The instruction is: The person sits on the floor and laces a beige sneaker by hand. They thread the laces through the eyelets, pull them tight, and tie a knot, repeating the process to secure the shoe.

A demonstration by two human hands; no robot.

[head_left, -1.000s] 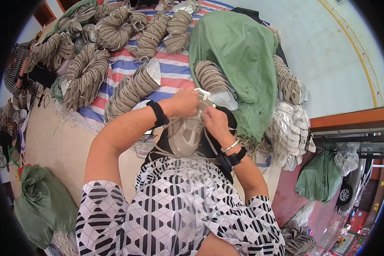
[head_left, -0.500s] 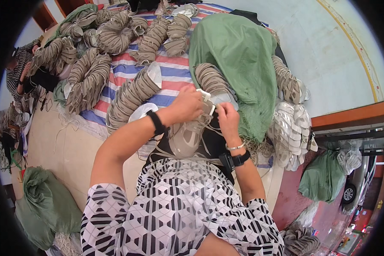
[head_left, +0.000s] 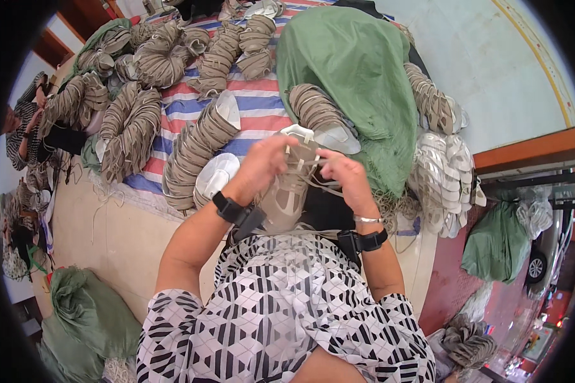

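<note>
A beige and grey shoe upper (head_left: 282, 201) lies toe-down over my lap, its white-lined collar pointing away from me. My left hand (head_left: 267, 165) is closed at the upper's left side, fingertips by the light eyelet loops; motion blurs them somewhat. On the other side my right hand (head_left: 348, 179) pinches a pale shoelace (head_left: 310, 163) that runs to the eyelets. Loose lace hangs below the right fingers. Close by my left wrist stands a curved stack of nested uppers (head_left: 195, 150), with a white-lined upper (head_left: 217, 177) beside it.
Striped sheeting (head_left: 255, 96) ahead carries several stacks of uppers. A large green sack (head_left: 358, 70) partly covers another stack (head_left: 319, 112); whiter uppers (head_left: 444, 182) lie to the right. A green bag (head_left: 86, 319) sits at lower left. Another person (head_left: 27, 127) works at far left.
My left hand has shifted from the upper's collar down to its left side. The right hand has moved slightly lower and right, with lace at its fingers. The view has shifted a little.
</note>
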